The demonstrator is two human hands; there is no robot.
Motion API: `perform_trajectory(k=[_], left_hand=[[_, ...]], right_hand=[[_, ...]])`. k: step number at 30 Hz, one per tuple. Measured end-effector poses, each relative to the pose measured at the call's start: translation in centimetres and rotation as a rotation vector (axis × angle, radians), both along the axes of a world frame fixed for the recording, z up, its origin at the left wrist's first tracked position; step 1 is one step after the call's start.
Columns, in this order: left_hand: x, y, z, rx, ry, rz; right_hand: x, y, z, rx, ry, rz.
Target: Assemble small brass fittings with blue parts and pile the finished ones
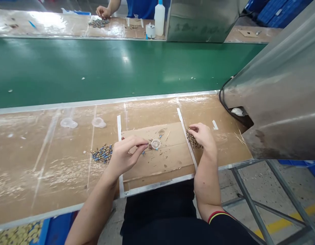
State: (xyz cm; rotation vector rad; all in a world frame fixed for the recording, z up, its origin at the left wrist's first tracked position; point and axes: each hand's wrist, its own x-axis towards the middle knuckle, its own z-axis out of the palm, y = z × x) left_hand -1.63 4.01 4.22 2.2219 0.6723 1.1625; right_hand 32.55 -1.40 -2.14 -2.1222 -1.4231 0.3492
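Note:
Thumb and fingertips of my left hand point(128, 153) are pinched together just left of a small clear cup point(155, 144); anything between them is too small to name. The cup stands on a cardboard sheet point(157, 163) with tiny parts and dark specks around it. My right hand point(201, 134) has its fingers curled at a pile of small brass-coloured parts point(194, 141), right of a white tape strip; whatever its fingertips hold is hidden. Left of my left hand lies a pile of blue and brass-coloured parts point(102, 153).
Two clear plastic pieces point(69, 123) point(98, 122) lie at the left. Beyond the bench runs a green belt point(121, 71). Across it, a person's hand point(103, 12) touches small parts near a white bottle point(159, 18). A large metal housing point(282, 88) borders the right side.

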Motion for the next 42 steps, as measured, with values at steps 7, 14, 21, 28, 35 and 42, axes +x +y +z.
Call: perform_trajectory(k=[7,14,21,28,35,42], left_hand=[[0.3,0.3,-4.3,-0.292,-0.073,0.175],[1.0,-0.2,-4.9,-0.523,-0.199,0.198],[1.4,-0.6,-4.5,-0.540,-0.207,0.119],[1.6,-0.8,-4.9,-0.549,-0.223,0.100],[1.5,-1.1,-4.6,-0.524,-0.192,0.094],[2.1,-2.0,-4.4,-0.455,-0.156,0.015]], right_hand=[[-0.8,0.2,0.9,0.059,-0.058,0.029],[-6.8,0.4,3.3,0.303,0.101,0.610],[-9.9,0.8,2.5,0.341,0.057,0.717],[-11.3,1.0,2.0,0.414,0.014,0.761],[-11.1,0.6,3.3,0.577,0.127,0.571],[-11.4,-0.2,4.1,0.880,0.348,0.385]])
